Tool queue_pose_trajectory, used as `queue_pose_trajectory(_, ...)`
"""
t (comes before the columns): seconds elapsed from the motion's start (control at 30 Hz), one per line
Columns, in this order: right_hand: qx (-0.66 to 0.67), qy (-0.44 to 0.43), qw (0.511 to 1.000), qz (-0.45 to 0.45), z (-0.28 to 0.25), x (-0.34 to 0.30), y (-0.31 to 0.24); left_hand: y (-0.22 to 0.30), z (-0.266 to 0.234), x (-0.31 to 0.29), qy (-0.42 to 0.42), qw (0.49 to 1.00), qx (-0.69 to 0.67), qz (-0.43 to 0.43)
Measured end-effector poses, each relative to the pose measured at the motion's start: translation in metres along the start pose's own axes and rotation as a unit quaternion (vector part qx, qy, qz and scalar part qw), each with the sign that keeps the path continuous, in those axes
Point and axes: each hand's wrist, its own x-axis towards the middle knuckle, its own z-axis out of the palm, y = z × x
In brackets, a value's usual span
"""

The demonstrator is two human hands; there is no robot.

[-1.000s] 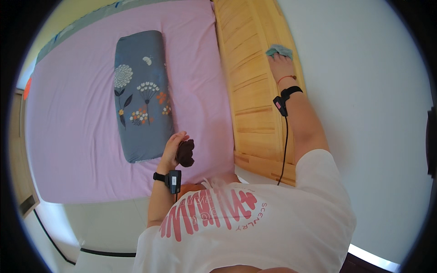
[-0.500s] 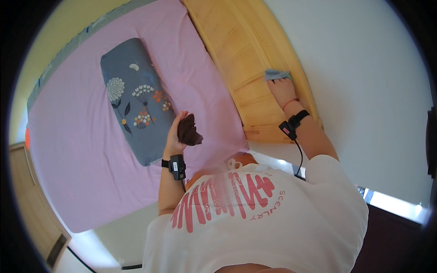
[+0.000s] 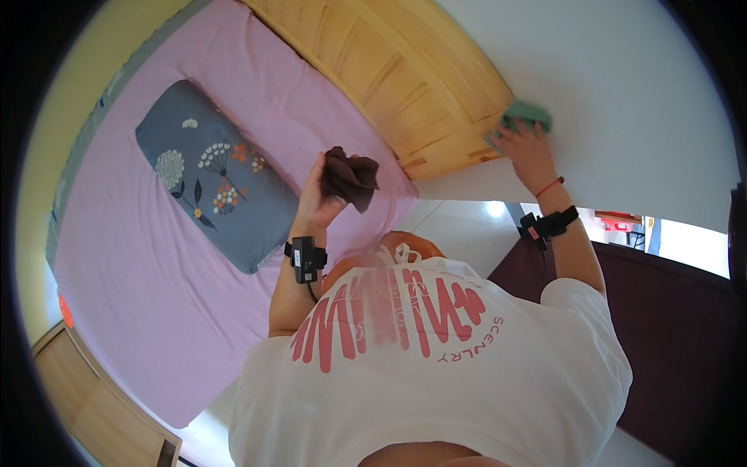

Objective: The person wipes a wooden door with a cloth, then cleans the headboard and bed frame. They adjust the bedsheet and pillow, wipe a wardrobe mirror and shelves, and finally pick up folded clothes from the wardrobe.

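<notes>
A crumpled dark brown cloth (image 3: 350,178) is in my left hand (image 3: 314,202), raised over the near edge of the bed next to the pillow. Reaching out to the right, my right hand (image 3: 528,156) presses a green cloth (image 3: 527,117) against the right-hand end of the wooden headboard (image 3: 424,93). Its fingers lie over the cloth, slightly blurred. Part of the cloth sticks out past the headboard's edge in front of the white wall. Each wrist wears a black strapped device.
A grey flowered pillow (image 3: 226,187) lies on the pink bedsheet (image 3: 124,311). The white wall (image 3: 622,101) stands behind the headboard. Pale floor tiles (image 3: 459,229) show beyond my legs, a dark brown panel (image 3: 661,311) at right, a wooden cabinet (image 3: 93,397) at lower left.
My right hand has slid with its cloth along the headboard to the end corner, and more of the cloth's green shows. The brown cloth has risen with my left hand. The view has turned.
</notes>
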Motion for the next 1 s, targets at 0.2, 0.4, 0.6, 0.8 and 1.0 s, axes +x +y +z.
queue_pose_trajectory(0.2,0.005,0.026,0.998,-0.062,0.023,0.006,-0.01,0.007,0.004,0.005,-0.038,0.996,0.012,-0.073)
queue_pose_trajectory(0.4,0.073,0.043,0.985,-0.151,0.063,-0.014,-0.032,0.001,-0.007,-0.011,0.015,0.999,-0.014,-0.035)
queue_pose_trajectory(0.6,0.12,0.121,0.973,-0.154,0.07,0.074,-0.077,0.012,-0.02,-0.029,0.021,0.999,0.015,-0.031)
queue_pose_trajectory(0.8,0.048,0.091,0.975,-0.195,0.078,0.203,-0.132,-0.012,-0.012,-0.086,0.027,0.997,-0.056,0.039)
queue_pose_trajectory(1.0,0.039,0.032,0.983,-0.176,0.097,0.262,-0.082,-0.013,0.031,-0.092,0.07,0.995,0.028,0.068)
